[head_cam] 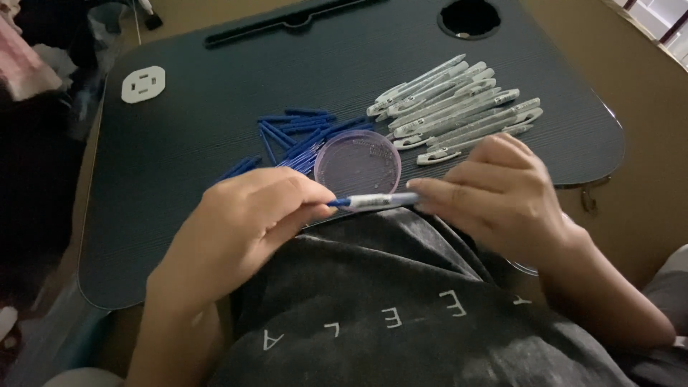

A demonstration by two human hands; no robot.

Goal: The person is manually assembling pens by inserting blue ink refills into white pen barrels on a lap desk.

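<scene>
My left hand (240, 222) and my right hand (498, 193) hold one pen (374, 201) between them, just above the near edge of a dark lap tray (179, 143). The pen has a clear barrel and a blue end; my left fingers pinch the blue end, my right fingers grip the clear end. Right behind the pen sits a small round lilac dish (358, 163). A heap of blue refills (297, 132) lies behind the dish to the left. A pile of clear pen barrels (459, 104) lies behind my right hand.
The tray has a white socket plate (143, 84) at its far left, a long slot (287, 21) along its far edge and a round cup hole (469, 18) at the far right. My dark grey shirt (401, 308) fills the foreground. Cluttered shelves stand at the left.
</scene>
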